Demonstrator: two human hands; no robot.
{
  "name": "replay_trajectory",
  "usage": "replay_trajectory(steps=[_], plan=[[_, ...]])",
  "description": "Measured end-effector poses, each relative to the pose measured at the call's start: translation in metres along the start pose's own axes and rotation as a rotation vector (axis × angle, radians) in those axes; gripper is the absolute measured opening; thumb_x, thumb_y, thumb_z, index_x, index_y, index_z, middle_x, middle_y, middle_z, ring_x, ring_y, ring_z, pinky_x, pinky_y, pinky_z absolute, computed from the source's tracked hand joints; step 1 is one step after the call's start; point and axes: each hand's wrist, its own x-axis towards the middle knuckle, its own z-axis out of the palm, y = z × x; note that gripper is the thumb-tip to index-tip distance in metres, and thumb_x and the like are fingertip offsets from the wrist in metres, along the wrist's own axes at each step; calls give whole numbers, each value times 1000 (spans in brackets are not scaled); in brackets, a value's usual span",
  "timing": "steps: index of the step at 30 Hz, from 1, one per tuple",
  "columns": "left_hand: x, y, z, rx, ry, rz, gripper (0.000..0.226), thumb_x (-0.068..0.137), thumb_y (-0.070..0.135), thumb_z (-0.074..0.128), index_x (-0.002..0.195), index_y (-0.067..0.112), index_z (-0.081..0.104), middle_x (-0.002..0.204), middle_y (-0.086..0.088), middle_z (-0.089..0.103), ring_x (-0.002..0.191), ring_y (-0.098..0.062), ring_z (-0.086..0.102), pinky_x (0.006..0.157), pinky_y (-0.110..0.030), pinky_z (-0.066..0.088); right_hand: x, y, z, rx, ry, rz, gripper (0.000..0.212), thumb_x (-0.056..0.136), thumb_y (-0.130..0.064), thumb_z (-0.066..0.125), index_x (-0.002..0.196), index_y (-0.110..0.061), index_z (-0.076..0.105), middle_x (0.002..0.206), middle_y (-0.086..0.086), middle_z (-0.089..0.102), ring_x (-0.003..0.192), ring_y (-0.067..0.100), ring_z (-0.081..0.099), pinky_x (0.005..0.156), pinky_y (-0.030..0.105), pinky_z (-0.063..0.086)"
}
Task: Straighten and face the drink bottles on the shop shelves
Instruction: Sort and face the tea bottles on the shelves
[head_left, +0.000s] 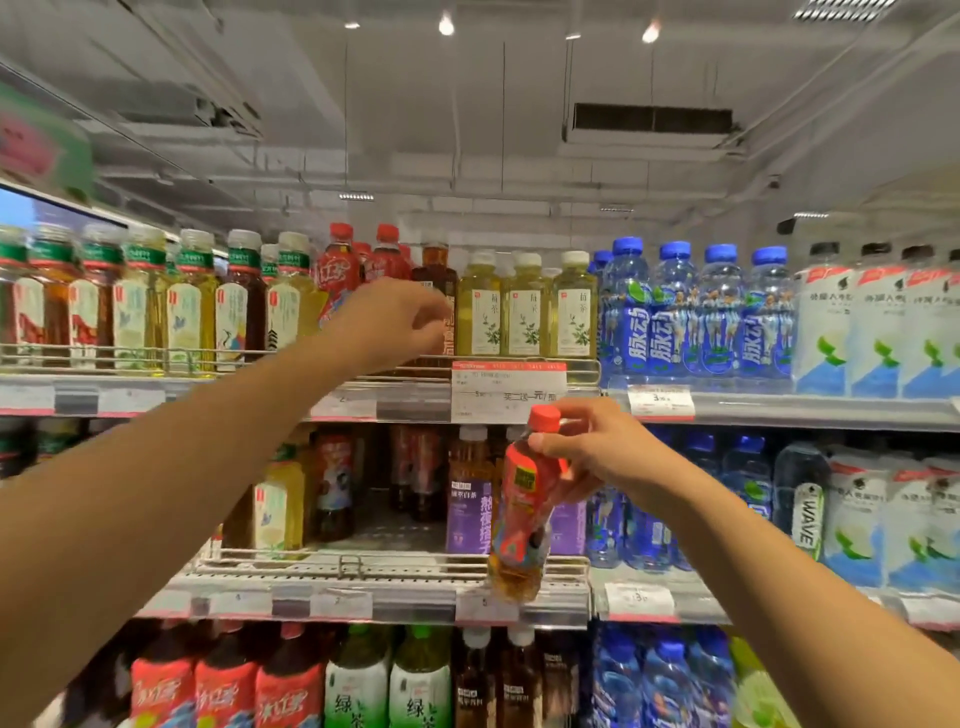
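Right now my right hand grips a red-capped tea bottle by its neck, hanging tilted before the middle shelf. My left hand reaches the top shelf, fingers curled at a dark bottle; whether they pinch it, I cannot tell.

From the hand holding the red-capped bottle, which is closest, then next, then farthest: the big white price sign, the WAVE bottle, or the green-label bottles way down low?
From the right hand, in the head view:
1. Big white price sign, just above-left on the top shelf edge.
2. WAVE bottle, to the right on the middle shelf.
3. Green-label bottles, bottom shelf, lower left.
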Motion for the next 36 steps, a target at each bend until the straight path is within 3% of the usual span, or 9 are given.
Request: replay_trajectory(steps=[5, 9, 13, 17, 23, 28, 36], plan=[[46, -23, -16, 57, 50, -81, 40, 97, 26, 59, 137, 23, 58, 133, -5, 61, 117, -25, 58, 87, -36, 48, 28, -36, -4, -48, 20, -52, 12, 95, -19, 72, 108, -20, 72, 88, 8, 78, 56, 21, 69, 53, 34, 60], [76, -38, -15, 59, 64, -137, 58, 93, 20, 60, 149, 22, 45, 153, -8, 46, 137, -31, 45, 109, -47, 42, 48, -61, -11, -33, 35, -44, 16, 96, -19, 71, 111, -15, 68, 84, 9, 79, 57, 24, 71, 50, 30, 58], [95, -39, -10, 41, 42, -160, 68, 95, 21, 59, 156, 25, 31, 158, -8, 40, 137, -34, 44, 108, -51, 45, 63, -71, -21, -96, 66, -57, 21, 96, -25, 71, 116, -18, 69, 90, 8, 79, 66, 30, 74, 57, 33, 61], [112, -39, -2, 83, -27, -179, 74, 96, 25, 60, 160, 23, 22, 163, -9, 30, 142, -35, 40, 109, -49, 43, 69, -76, -27, -117, 78, -59, 20, 97, -26, 70, 115, -18, 69, 89, 7, 79, 66, 29, 74, 54, 32, 59], [126, -41, 13, 134, -36, -257, 66, 93, 33, 62, 151, 15, 36, 145, -13, 50, 128, -36, 50, 99, -50, 50, 73, -75, -34, -131, 99, -63, 16, 97, -25, 69, 112, -19, 70, 85, 3, 79, 63, 26, 74, 52, 30, 58], [128, -45, 19, -61, 50, -274, 57, 92, 29, 66, 143, 15, 46, 140, -12, 50, 124, -34, 51, 101, -50, 49, 73, -74, -40, -100, 108, -56, 16, 98, -26, 69, 112, -19, 70, 85, 3, 79, 62, 27, 74, 52, 29, 58], [118, -45, 8, -316, 235, -234, 36, 93, 25, 70, 124, 25, 52, 133, -4, 51, 108, -20, 54, 87, -34, 51, 81, -79, -46, -93, 123, -78, 15, 97, -29, 69, 111, -22, 72, 86, 2, 79, 63, 26, 72, 57, 33, 61]])
